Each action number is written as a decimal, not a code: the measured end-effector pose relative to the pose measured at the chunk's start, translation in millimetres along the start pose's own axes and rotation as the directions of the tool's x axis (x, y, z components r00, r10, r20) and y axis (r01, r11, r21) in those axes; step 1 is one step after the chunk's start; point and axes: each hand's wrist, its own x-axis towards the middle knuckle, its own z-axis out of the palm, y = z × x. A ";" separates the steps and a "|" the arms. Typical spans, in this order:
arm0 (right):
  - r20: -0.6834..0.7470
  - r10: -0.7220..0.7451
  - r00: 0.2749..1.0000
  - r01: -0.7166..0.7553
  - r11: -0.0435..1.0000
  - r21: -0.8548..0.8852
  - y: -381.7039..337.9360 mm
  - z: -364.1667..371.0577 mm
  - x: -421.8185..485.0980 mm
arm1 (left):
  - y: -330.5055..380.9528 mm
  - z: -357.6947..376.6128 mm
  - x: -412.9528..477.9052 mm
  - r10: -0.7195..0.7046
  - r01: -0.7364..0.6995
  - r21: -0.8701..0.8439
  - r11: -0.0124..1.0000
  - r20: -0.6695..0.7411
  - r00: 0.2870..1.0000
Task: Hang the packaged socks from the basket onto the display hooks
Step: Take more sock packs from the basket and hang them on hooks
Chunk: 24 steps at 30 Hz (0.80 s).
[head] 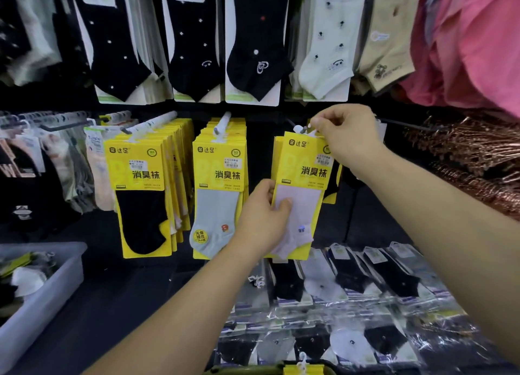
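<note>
Right now I am guiding a yellow sock pack (pixel 302 183) onto the right display hook (pixel 300 129). My right hand (pixel 347 137) is pinching the white hanger tab (pixel 311 131) at the top of the card, its fingers closed on that tab right at the hook's tip. My left hand (pixel 263 220) is gripping the lower left of the same pack, thumb pressed over the pale sock, steadying it. Whether the tab is already threaded onto the hook I cannot tell; my fingers are covering the spot.

As for progress, I am judging it as partly done. 2 hooks to the left are already carrying thick stacks: the left stack (pixel 143 194) is showing a black sock in front, the middle stack (pixel 219 194) a light grey one. Behind the pack I am holding, only a few yellow cards are hanging, so this hook looks the least filled.

Work is remaining. The grey basket (pixel 60 276) at the lower left is holding more socks, though I cannot count them. Another yellow pack (pixel 302 370) is lying at the bottom edge of the view. Clear-wrapped socks (pixel 351 290) are lying on the bench below the hooks.
</note>
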 end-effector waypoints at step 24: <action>0.289 -0.124 0.949 0.064 0.976 0.207 88.7 43.7 -82.0 | 6.3 28.0 55.1 -0.014 0.001 -0.167 0.986 -0.075 0.997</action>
